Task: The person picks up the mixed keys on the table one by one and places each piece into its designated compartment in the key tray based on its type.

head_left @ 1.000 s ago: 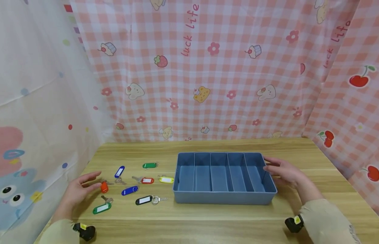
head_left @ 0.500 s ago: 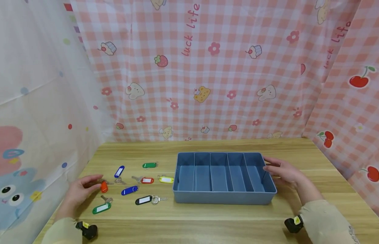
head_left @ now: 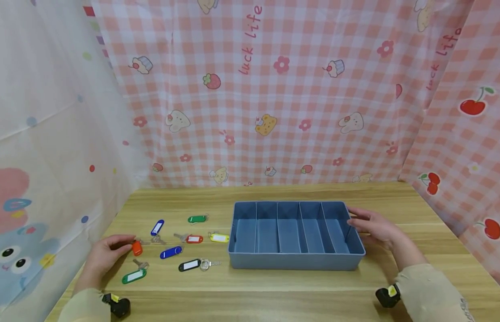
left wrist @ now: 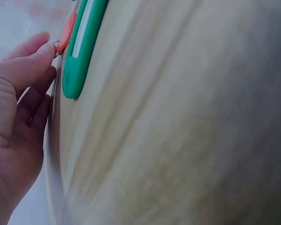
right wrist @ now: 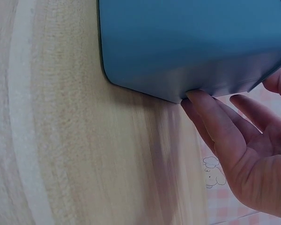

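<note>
At the left of the table, my left hand (head_left: 105, 256) pinches the ring end of an orange key tag (head_left: 137, 248) between thumb and forefinger. Its thin metal ring (left wrist: 56, 45) shows at the fingertips in the left wrist view. A green key tag (head_left: 134, 276) with a key lies just in front of it. My right hand (head_left: 376, 229) holds the right end of a blue-grey divided tray (head_left: 296, 261). The thumb laps over the rim, while the fingers (right wrist: 218, 115) press against the outer wall.
Around the orange one lie more key tags: blue (head_left: 157, 227), another blue (head_left: 171, 252), red (head_left: 194, 239), yellow (head_left: 219, 238), black (head_left: 189, 265) and a second green (head_left: 197, 218). Checked curtain (head_left: 274, 103) hangs behind the wooden table (head_left: 274, 295).
The left hand has come down and its thumb and forefinger have drawn together at the orange key tag. My right hand stays on the tray.
</note>
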Demonstrator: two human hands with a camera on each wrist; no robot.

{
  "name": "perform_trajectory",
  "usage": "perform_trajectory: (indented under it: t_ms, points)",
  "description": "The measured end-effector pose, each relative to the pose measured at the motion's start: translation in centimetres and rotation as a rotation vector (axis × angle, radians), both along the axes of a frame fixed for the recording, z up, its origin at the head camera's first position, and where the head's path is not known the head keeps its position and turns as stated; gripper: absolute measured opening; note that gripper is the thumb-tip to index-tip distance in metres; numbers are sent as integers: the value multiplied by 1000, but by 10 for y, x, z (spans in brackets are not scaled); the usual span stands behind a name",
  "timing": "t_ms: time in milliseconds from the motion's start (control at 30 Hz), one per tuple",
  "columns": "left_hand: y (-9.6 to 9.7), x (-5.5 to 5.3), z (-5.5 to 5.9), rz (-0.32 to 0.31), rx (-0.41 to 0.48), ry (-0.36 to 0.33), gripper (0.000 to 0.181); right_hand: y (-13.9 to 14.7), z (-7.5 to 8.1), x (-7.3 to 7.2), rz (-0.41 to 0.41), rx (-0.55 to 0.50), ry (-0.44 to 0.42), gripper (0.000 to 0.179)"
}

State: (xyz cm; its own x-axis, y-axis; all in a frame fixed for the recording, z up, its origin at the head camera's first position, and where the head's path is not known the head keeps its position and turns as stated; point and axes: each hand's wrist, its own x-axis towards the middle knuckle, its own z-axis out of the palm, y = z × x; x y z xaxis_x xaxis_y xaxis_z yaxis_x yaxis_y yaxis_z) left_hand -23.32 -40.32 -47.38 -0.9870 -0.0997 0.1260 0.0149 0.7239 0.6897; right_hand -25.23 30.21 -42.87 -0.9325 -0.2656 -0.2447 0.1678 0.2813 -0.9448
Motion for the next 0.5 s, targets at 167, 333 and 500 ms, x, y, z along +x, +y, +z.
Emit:
perform_trajectory:
  t_ms: [167, 333, 500]
  points:
    - [0, -2, 0, 22, -23, -11, 29, 0, -1, 0, 0, 14, 3, 71]
    - [2, -3, 0, 34, -31, 0, 26, 0, -1, -1, -1, 25, 5, 71]
    - [3, -4, 0, 40, 0, -9, 26, 1, -1, 0, 7, 22, 8, 71]
